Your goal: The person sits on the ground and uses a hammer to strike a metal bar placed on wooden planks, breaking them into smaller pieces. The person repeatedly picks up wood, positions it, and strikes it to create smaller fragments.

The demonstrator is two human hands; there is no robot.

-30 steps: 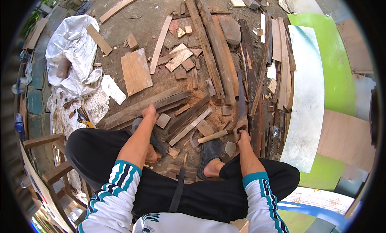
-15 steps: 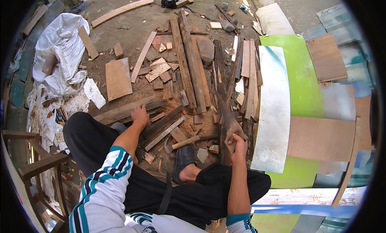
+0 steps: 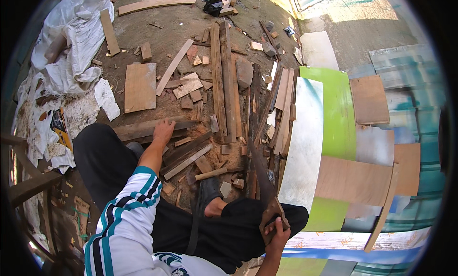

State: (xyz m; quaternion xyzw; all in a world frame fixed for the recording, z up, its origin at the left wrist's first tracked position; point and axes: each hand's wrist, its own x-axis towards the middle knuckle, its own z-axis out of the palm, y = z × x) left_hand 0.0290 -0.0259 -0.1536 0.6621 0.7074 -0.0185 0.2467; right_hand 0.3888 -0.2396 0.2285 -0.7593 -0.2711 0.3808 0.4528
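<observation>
Right hand (image 3: 276,234): fingers curled close around the grip of a hand saw with a brown wooden handle and long dark blade (image 3: 262,173).
Left hand (image 3: 163,130): laid over a long, weathered grey-brown wooden plank (image 3: 133,129), fingers a little apart; whether they grip it or only press, I cannot tell.
Saw: upheld by the right knee, its blade pointing away from the body and well apart from the plank.
Plank: on the ground beyond the left knee, with a darker length of timber just beside it.
State of the cutting: the blade is off the plank, so no stroke appears under way there; no kerf can be made out. Orange-brown sawdust (image 3: 222,154) and scattered small offcuts suggest some wood has been sawn here, while the plank looks uncut along its visible length. How much remains, I cannot tell.
Between the hands: a pale, round wooden tool handle (image 3: 213,174) and a dark rubber clog (image 3: 208,195) on the right foot.
Farther out: two long, rough brown beams (image 3: 218,85), a square tan wooden panel (image 3: 140,88) and a crumpled white sack (image 3: 71,47).
Right side: a long white sheet (image 3: 305,138) overlapping a lime-green sheet (image 3: 339,118).
</observation>
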